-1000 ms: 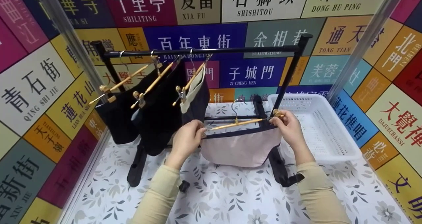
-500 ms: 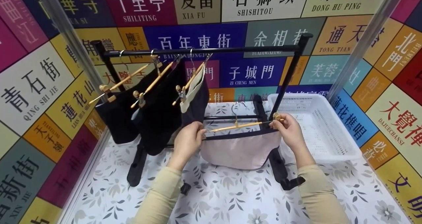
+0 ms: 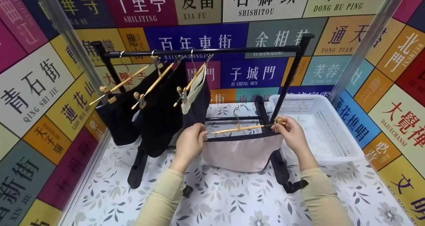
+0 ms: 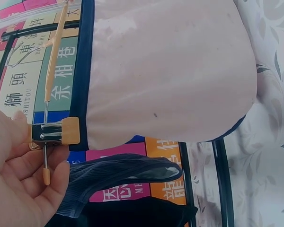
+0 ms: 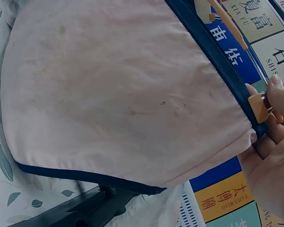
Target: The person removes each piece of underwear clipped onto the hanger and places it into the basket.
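Observation:
A pale pink garment with navy trim (image 3: 242,153) hangs from a wooden clip hanger (image 3: 237,129) low in front of the rack. My left hand (image 3: 191,144) holds the left clip (image 4: 54,131), whose wooden jaw grips the navy band in the left wrist view. At the other end my right hand (image 3: 292,134) pinches the right clip (image 5: 259,109) between thumb and fingers, right at the garment's corner. The hanger's metal hook (image 3: 237,110) points upward, apart from the rack's top bar.
A black garment rack (image 3: 245,50) carries several dark garments (image 3: 162,113) on clip hangers at its left half. A white plastic basket (image 3: 332,133) stands behind my right hand. Flowered cloth (image 3: 229,199) covers the table, with printed walls around.
My right hand has come down slightly with its end of the hanger, so the hanger lies more level. The garment has sunk a little; the left hand has barely moved.

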`<state>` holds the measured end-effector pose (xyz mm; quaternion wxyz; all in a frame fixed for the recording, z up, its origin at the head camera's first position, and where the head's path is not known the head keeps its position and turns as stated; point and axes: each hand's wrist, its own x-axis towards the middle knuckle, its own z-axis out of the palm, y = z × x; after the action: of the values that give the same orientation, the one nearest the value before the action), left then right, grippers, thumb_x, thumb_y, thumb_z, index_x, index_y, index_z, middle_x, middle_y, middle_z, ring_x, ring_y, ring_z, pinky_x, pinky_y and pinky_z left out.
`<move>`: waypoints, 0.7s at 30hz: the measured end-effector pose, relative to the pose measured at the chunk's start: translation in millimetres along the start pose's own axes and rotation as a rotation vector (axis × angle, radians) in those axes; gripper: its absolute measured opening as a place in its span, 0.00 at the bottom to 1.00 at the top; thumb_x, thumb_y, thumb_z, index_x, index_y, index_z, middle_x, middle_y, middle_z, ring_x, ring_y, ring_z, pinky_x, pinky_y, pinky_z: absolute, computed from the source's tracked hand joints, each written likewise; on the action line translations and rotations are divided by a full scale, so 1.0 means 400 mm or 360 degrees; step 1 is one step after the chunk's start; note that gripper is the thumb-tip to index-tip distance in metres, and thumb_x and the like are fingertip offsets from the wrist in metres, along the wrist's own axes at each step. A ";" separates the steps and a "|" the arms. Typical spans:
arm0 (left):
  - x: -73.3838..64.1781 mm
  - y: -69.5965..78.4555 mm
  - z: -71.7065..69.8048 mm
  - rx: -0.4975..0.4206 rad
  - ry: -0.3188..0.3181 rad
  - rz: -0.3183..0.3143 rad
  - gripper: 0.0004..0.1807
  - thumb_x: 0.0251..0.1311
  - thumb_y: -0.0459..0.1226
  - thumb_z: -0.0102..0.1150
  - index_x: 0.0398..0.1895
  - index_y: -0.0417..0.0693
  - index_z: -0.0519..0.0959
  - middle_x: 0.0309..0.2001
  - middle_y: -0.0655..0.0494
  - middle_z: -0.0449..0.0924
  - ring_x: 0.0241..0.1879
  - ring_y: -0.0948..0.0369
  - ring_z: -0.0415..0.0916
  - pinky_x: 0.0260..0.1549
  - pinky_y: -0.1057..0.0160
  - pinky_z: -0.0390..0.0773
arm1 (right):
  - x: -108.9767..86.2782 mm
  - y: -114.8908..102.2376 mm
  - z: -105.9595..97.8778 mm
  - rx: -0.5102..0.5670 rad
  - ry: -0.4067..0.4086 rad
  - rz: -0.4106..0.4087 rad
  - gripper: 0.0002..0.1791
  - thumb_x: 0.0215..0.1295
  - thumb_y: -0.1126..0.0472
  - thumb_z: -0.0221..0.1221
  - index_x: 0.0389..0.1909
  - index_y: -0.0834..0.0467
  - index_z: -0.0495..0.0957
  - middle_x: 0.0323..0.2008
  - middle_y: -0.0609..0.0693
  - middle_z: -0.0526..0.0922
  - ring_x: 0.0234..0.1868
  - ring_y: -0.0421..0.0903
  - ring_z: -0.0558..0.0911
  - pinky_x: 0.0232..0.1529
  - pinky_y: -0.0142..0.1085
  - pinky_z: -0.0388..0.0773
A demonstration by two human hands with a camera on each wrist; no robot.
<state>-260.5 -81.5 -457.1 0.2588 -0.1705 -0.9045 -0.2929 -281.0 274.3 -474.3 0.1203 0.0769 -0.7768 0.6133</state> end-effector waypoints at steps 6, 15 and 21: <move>0.001 -0.003 0.003 0.0023 0.0013 -0.0019 0.07 0.64 0.39 0.63 0.39 0.45 0.81 0.33 0.51 0.83 0.34 0.51 0.81 0.35 0.50 0.79 | -0.022 -0.050 0.008 -0.0063 -0.0026 0.0006 0.14 0.71 0.72 0.54 0.53 0.76 0.70 0.41 0.65 0.83 0.39 0.35 0.83 0.45 0.27 0.77; -0.003 -0.012 0.014 0.0039 0.0121 0.0013 0.07 0.62 0.39 0.65 0.38 0.46 0.81 0.30 0.52 0.83 0.31 0.51 0.80 0.31 0.50 0.78 | -0.025 -0.047 0.010 -0.0061 -0.0012 0.0031 0.14 0.71 0.72 0.53 0.53 0.75 0.70 0.41 0.66 0.82 0.39 0.35 0.83 0.44 0.27 0.78; -0.005 -0.021 0.020 0.0042 0.0193 0.0037 0.06 0.61 0.39 0.66 0.37 0.47 0.82 0.29 0.52 0.83 0.29 0.52 0.80 0.29 0.50 0.78 | -0.009 0.007 0.010 0.0000 0.0003 -0.0010 0.14 0.70 0.72 0.54 0.53 0.75 0.70 0.39 0.61 0.84 0.39 0.35 0.83 0.45 0.28 0.78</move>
<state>-265.7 -83.3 -467.4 0.3188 -0.1595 -0.8889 -0.2877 -278.6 271.0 -478.9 0.1229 0.0788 -0.7764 0.6131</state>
